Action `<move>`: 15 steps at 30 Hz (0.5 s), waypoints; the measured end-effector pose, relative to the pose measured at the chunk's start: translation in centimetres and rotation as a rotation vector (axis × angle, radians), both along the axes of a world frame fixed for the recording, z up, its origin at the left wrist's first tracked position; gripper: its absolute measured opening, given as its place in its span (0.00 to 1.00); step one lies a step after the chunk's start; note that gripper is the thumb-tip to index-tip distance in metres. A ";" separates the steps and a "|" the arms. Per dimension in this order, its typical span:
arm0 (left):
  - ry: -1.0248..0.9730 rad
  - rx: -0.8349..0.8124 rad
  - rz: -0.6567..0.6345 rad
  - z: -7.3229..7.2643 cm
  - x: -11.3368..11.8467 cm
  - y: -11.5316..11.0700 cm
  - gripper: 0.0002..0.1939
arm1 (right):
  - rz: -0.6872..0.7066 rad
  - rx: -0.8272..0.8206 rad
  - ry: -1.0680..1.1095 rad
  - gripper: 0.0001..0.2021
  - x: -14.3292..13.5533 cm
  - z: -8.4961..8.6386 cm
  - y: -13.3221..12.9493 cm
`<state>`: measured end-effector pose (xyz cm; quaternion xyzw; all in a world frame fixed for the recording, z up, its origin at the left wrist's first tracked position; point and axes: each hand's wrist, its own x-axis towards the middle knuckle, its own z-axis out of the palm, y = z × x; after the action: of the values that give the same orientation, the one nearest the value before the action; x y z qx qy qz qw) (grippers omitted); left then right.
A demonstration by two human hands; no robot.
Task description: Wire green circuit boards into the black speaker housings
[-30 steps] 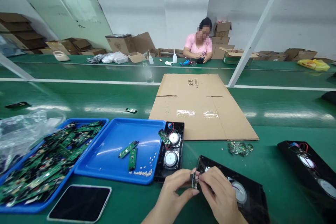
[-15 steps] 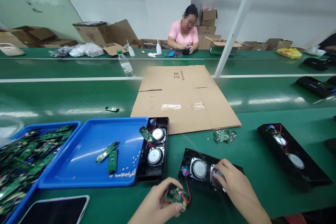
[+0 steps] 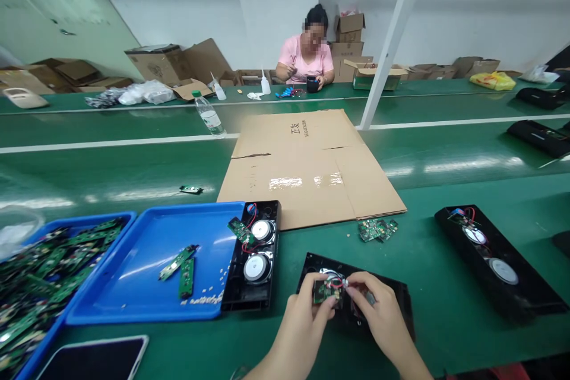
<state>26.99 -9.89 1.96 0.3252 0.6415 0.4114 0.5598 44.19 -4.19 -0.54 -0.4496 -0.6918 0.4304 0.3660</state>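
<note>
My left hand (image 3: 305,312) holds a small green circuit board (image 3: 323,292) between thumb and fingers. Its fingers are closed on the board's edges. At the board's right side, my right hand (image 3: 378,306) pinches the end of the red wires (image 3: 337,281), where a small pale connector seems to sit between the fingertips. Both hands are above a black speaker housing (image 3: 312,262), which lies at a slant on the green bench. My hands and the board largely cover the round speakers inside it.
Left of my hands stands another speaker housing (image 3: 247,294), overlapping a blue tray (image 3: 146,309) with boards and small white pieces. A fuller tray (image 3: 129,219), a phone (image 3: 93,359), loose boards (image 3: 376,230), cardboard (image 3: 307,154) and a third housing (image 3: 529,291) lie around. A co-worker (image 3: 307,56) sits opposite.
My left hand has lifted the board up and right, over the housing. My right hand has moved left from the speaker to the wires at the board. The view has shifted slightly.
</note>
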 end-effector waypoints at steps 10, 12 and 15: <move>0.376 0.107 -0.165 -0.3 0.0 0.5 0.19 | 0.020 0.481 -0.162 0.13 -1.0 -0.7 -0.5; 0.383 0.128 -0.184 -0.4 0.0 0.6 0.18 | 0.043 0.538 -0.205 0.13 -1.2 -0.8 -0.5; 0.427 0.154 -0.207 -0.3 0.0 0.7 0.18 | 0.044 0.579 -0.233 0.13 -1.3 -0.7 -0.5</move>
<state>26.97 -9.18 1.69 0.5107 0.6751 0.3215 0.4244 42.86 -4.70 -1.24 -0.3580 -0.8324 0.1691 0.3878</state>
